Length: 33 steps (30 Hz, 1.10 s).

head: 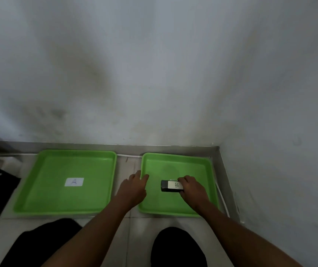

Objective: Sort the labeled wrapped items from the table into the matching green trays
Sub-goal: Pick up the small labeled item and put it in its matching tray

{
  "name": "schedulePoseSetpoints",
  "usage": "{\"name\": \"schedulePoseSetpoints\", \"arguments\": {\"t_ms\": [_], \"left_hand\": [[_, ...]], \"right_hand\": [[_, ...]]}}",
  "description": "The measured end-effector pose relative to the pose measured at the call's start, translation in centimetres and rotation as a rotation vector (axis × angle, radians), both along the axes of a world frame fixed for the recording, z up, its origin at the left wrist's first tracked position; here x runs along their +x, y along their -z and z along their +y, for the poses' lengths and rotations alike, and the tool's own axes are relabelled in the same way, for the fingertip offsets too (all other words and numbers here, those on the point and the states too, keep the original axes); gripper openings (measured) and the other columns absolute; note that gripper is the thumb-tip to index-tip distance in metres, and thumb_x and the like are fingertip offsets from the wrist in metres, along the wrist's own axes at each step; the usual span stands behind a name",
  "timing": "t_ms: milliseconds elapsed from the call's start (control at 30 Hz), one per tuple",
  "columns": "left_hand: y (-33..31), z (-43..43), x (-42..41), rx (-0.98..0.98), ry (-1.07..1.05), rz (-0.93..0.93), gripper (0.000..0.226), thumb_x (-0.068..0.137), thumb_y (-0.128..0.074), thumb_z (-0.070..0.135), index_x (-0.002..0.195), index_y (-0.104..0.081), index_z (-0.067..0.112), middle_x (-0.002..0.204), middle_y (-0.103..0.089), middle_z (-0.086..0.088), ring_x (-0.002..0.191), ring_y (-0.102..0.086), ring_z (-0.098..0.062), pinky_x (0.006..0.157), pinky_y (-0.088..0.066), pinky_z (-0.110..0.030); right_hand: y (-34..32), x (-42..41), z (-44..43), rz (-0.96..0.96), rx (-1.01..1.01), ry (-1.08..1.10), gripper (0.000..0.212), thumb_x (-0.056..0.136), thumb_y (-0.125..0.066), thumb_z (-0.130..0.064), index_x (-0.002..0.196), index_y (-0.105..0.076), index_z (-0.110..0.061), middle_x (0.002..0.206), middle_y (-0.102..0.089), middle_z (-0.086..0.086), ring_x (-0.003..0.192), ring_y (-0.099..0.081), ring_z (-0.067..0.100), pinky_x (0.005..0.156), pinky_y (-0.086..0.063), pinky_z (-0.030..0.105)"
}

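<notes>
- Right hand (190,186) pinches the small, rigid-looking B-labelled wrapped block (171,186) by its right end, inside the right tray (210,182) (likely light).
- Left hand (134,186) rests spread on that tray's left rim.

Tiled floor (133,224) w/ 2 green trays (31,189) (210,166).

You have two green trays side by side. The left tray (38,189) holds only a white label marked A (74,182) at its middle. In the right tray (173,164), a dark wrapped block (168,186) with a white B label lies flat near the centre.
</notes>
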<state>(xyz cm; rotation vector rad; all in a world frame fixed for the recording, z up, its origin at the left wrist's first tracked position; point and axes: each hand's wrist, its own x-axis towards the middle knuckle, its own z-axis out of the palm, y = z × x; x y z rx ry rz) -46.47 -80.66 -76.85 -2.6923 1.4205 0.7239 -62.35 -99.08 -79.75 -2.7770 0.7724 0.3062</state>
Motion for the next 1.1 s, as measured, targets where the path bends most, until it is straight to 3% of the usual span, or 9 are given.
{"name": "schedulePoseSetpoints", "arguments": {"t_ms": [333,500,667,867,1100], "left_hand": [[8.3,-4.0,4.0,0.052,-0.042,0.083,0.066,0.096,-0.051,0.014,0.155,-0.022,0.012,0.167,-0.006,-0.016,0.143,-0.035,-0.034,0.106,-0.048,-0.045],[10.5,-4.1,4.4,0.028,-0.101,0.105,0.057,0.095,-0.051,0.010,0.149,-0.033,0.006,0.163,-0.017,-0.012,0.123,-0.054,-0.031,0.093,-0.055,-0.043],[10.5,-4.6,5.0,0.027,-0.085,0.037,0.053,0.096,-0.049,0.013,0.147,-0.036,0.007,0.156,-0.029,-0.011,0.118,-0.056,-0.028,0.089,-0.057,-0.040],[9.1,-4.8,5.1,0.067,-0.056,0.023,0.057,0.097,-0.048,0.017,0.151,-0.031,0.010,0.154,-0.033,-0.014,0.128,-0.050,-0.032,0.095,-0.054,-0.044],[4.0,-3.0,4.4,0.052,-0.016,-0.024,0.061,0.095,-0.049,0.013,0.152,-0.028,0.009,0.154,-0.033,-0.019,0.133,-0.045,-0.035,0.099,-0.051,-0.047]], "right_hand": [[8.3,5.5,-6.9,0.031,0.077,0.056,0.043,0.088,-0.057,-0.008,0.130,-0.051,-0.012,0.125,-0.056,0.010,0.117,-0.050,0.026,0.091,-0.050,0.038],[10.2,7.4,-8.2,0.010,0.068,0.041,0.045,0.087,-0.058,-0.003,0.130,-0.049,-0.009,0.126,-0.057,0.012,0.117,-0.050,0.027,0.095,-0.049,0.038],[10.7,7.6,-8.0,-0.004,0.045,0.051,0.049,0.082,-0.060,0.000,0.129,-0.049,-0.006,0.125,-0.058,0.015,0.115,-0.051,0.030,0.096,-0.048,0.038],[9.3,7.0,-7.4,0.000,0.018,0.069,0.060,0.086,-0.055,0.001,0.142,-0.036,-0.004,0.142,-0.046,0.021,0.133,-0.040,0.034,0.114,-0.035,0.043],[3.9,5.7,-2.7,-0.029,0.025,0.075,0.063,0.084,-0.059,-0.007,0.142,-0.036,-0.007,0.143,-0.044,0.017,0.132,-0.039,0.032,0.113,-0.033,0.037]]}}
